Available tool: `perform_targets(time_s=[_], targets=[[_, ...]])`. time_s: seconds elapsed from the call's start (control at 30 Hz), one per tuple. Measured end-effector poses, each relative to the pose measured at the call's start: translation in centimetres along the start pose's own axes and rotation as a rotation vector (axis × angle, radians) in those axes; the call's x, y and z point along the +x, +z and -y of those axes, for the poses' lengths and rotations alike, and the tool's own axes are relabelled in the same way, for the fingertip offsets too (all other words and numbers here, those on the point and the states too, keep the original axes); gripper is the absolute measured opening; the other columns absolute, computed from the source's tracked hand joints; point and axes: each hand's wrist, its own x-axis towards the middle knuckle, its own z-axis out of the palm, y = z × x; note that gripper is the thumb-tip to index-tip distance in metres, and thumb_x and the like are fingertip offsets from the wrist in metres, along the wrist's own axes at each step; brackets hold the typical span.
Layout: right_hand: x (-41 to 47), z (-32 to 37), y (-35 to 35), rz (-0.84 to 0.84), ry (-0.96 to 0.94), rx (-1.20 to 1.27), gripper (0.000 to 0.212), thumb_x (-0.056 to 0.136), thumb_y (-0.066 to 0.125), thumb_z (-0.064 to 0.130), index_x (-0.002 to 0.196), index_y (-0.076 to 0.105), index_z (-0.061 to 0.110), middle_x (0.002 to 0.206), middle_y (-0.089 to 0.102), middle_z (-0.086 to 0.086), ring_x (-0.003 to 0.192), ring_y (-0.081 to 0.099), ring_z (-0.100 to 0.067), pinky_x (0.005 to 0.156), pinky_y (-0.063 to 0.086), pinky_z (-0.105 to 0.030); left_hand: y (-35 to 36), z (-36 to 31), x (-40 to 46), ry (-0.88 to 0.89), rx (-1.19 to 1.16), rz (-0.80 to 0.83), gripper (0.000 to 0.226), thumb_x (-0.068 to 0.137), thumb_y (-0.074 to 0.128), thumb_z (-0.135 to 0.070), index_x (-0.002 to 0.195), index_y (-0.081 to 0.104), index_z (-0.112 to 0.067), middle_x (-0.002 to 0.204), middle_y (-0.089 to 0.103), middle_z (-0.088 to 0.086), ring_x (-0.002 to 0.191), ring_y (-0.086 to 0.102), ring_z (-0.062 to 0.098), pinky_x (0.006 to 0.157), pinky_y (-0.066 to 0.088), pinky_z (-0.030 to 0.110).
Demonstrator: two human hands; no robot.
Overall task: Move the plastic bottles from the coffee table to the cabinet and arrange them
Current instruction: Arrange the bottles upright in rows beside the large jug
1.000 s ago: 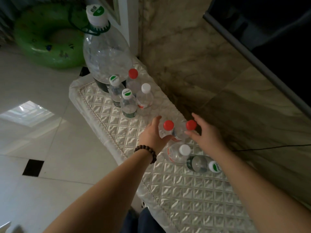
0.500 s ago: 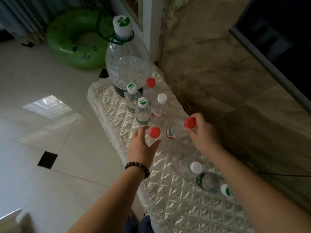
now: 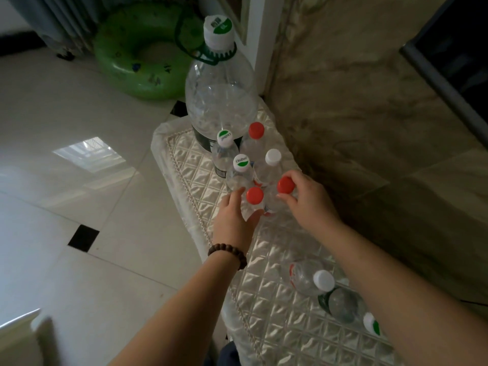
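A quilted satin cover (image 3: 266, 307) tops the cabinet against a marble wall (image 3: 343, 107), above pale floor tiles (image 3: 79, 180). Beside the big water jug (image 3: 220, 101) stand four small bottles (image 3: 239, 175). Just before them, the left hand (image 3: 232, 220) grips a red-capped bottle (image 3: 254, 200) and the right hand (image 3: 309, 204) pinches another's red cap (image 3: 285, 185). Two bottles (image 3: 309, 280) lie farther from the jug; behind it, a green swim ring (image 3: 137, 48).

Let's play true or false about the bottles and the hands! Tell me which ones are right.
1. The left hand holds a red-capped bottle. True.
2. The right hand grips a bottle with a green cap. False: its bottle's cap is red.
3. The big jug lies on its side. False: it stands upright at the far end of the quilted cloth.
4. A white-capped bottle lies on its side near the right forearm. True.
5. A green swim ring lies on the floor. True.
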Motion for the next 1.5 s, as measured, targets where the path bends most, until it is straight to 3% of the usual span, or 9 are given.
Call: perform_targets(time_s=[0.13, 0.27, 0.47, 0.63, 0.8, 0.93, 1.17, 1.33, 1.5], targets=[[0.0, -0.4, 0.0, -0.004, 0.011, 0.031, 0.036, 0.084, 0.068, 0.024, 0.116, 0.053, 0.021, 0.112, 0.062, -0.003, 0.103, 0.058, -0.022, 0.086, 0.05, -0.038, -0.5, -0.4, 0.0, -0.007, 0.098, 0.048, 0.067, 0.081, 0.068, -0.04, 0.139, 0.037, -0.026, 0.137, 0.048, -0.002, 0.117, 0.052, 0.018, 0.091, 0.045, 0.03], [-1.0, -1.0, -0.3, 0.004, 0.019, 0.094, 0.059, 0.083, 0.07, 0.027, 0.135, 0.044, 0.024, 0.134, 0.053, -0.003, 0.122, 0.05, -0.021, 0.097, 0.043, -0.034, -1.2, -0.6, -0.9, 0.015, 0.132, 0.025, 0.074, 0.079, 0.067, -0.046, 0.14, 0.033, -0.022, 0.14, 0.042, -0.001, 0.126, 0.041, 0.018, 0.1, 0.038, 0.031], [-5.5, -2.3, -2.8, -0.032, 0.102, 0.153, 0.061, 0.083, 0.066, 0.038, 0.138, 0.04, 0.03, 0.14, 0.049, -0.001, 0.126, 0.048, -0.02, 0.1, 0.045, -0.038, -2.8, -1.4, -5.1, 0.235, 0.173, -0.114, 0.051, 0.08, 0.064, -0.023, 0.127, 0.049, -0.009, 0.127, 0.051, 0.011, 0.118, 0.045, 0.03, 0.099, 0.042, 0.047], [-11.4, -4.6, -5.4, -0.076, 0.275, 0.15, 0.061, 0.087, 0.061, 0.04, 0.141, 0.038, 0.026, 0.146, 0.04, -0.003, 0.131, 0.041, -0.021, 0.1, 0.036, -0.03, -2.3, -2.7, -9.0, 0.291, 0.152, 0.215, 0.067, 0.075, 0.047, -0.046, 0.136, 0.04, -0.02, 0.138, 0.04, 0.001, 0.127, 0.036, 0.021, 0.105, 0.036, 0.045], [-16.9, -7.6, -5.3, -0.098, 0.359, 0.212, 0.069, 0.081, 0.065, 0.047, 0.141, 0.038, 0.025, 0.149, 0.036, 0.0, 0.136, 0.035, -0.019, 0.107, 0.033, -0.032, 1.6, -3.0, -10.4, 0.25, 0.263, 0.48, 0.091, 0.074, 0.06, -0.062, 0.147, 0.016, -0.028, 0.152, 0.023, -0.002, 0.139, 0.023, 0.021, 0.111, 0.03, 0.045], [-19.7, -8.9, -3.8, -0.059, 0.392, 0.227, 0.081, 0.073, 0.073, 0.047, 0.142, 0.037, 0.025, 0.151, 0.032, 0.002, 0.138, 0.032, -0.016, 0.102, 0.03, -0.024, 4.8, -3.5, -10.8, 0.13, 0.256, 0.543, 0.103, 0.071, 0.073, -0.053, 0.148, 0.009, -0.028, 0.152, 0.028, 0.001, 0.137, 0.031, 0.023, 0.108, 0.036, 0.042], [-21.0, -9.7, -1.7, -0.016, 0.482, 0.261, 0.083, 0.073, 0.079, 0.029, 0.142, 0.035, 0.026, 0.146, 0.04, -0.001, 0.132, 0.039, -0.019, 0.096, 0.032, -0.023, 6.6, -3.9, -10.7, 0.11, 0.268, 0.466, 0.07, 0.073, 0.074, -0.044, 0.129, 0.038, -0.022, 0.129, 0.052, 0.002, 0.109, 0.056, 0.022, 0.083, 0.05, 0.036], [-20.3, -10.2, -1.3, -0.055, 0.572, 0.2, 0.049, 0.076, 0.076, 0.032, 0.117, 0.052, 0.019, 0.113, 0.063, -0.008, 0.101, 0.058, -0.023, 0.08, 0.049, -0.033, 5.3, -3.2, -10.2, 0.073, 0.199, 0.377, 0.067, 0.074, 0.075, -0.041, 0.127, 0.044, -0.018, 0.122, 0.054, 0.002, 0.107, 0.056, 0.022, 0.082, 0.047, 0.03], [-16.7, -8.4, -2.0, -0.118, 0.484, 0.235, 0.043, 0.076, 0.076, 0.035, 0.107, 0.052, 0.018, 0.101, 0.062, -0.005, 0.092, 0.059, -0.022, 0.071, 0.046, -0.031, 2.7, -2.2, -8.9, 0.055, 0.178, 0.236, 0.067, 0.073, 0.076, -0.041, 0.129, 0.045, -0.019, 0.125, 0.055, 0.002, 0.109, 0.055, 0.022, 0.084, 0.043, 0.029]])
